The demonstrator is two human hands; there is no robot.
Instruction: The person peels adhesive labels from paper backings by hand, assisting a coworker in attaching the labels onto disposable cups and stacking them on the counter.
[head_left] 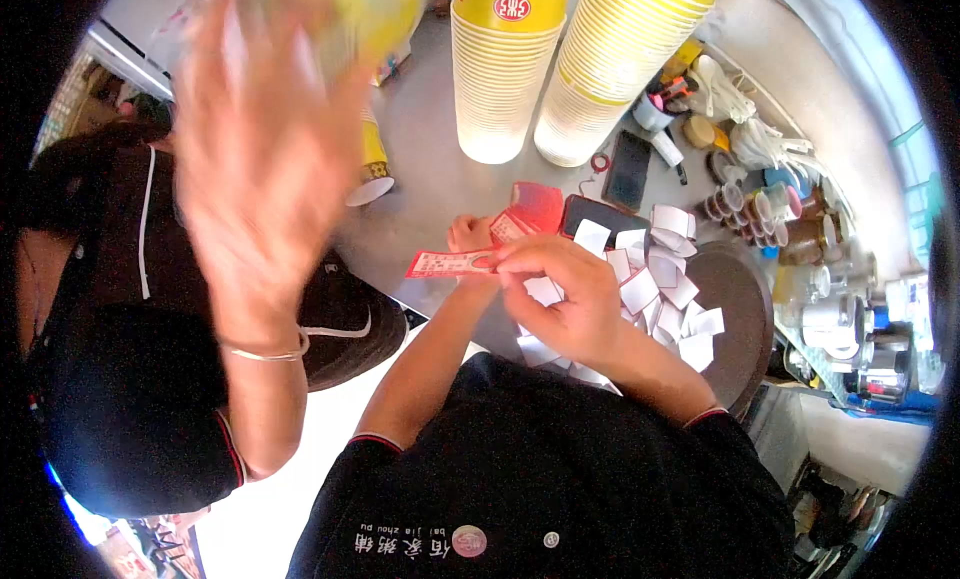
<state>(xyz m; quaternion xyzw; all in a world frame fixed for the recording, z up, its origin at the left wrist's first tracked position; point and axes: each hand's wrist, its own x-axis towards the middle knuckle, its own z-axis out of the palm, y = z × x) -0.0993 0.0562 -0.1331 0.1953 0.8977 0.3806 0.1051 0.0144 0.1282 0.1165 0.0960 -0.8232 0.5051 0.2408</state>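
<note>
My right hand (565,294) is closed in a pinch on the end of a red-and-white printed paper slip (445,265), which points to the left. My left hand (468,235) lies behind it with curled fingers, partly hidden by the slip. Against those fingers is a small stack of red printed slips (510,226), apparently gripped by them. A larger red bundle (540,205) lies just beyond on the metal table (410,219). Several folded white papers (655,289) are heaped beside my right hand.
Tall stacks of paper cups (503,89) stand at the back. A co-worker's blurred hand (260,169), with a bracelet, is raised at left near a yellow object. A phone (628,169), a round dark board (735,309) and jars (800,239) are at right.
</note>
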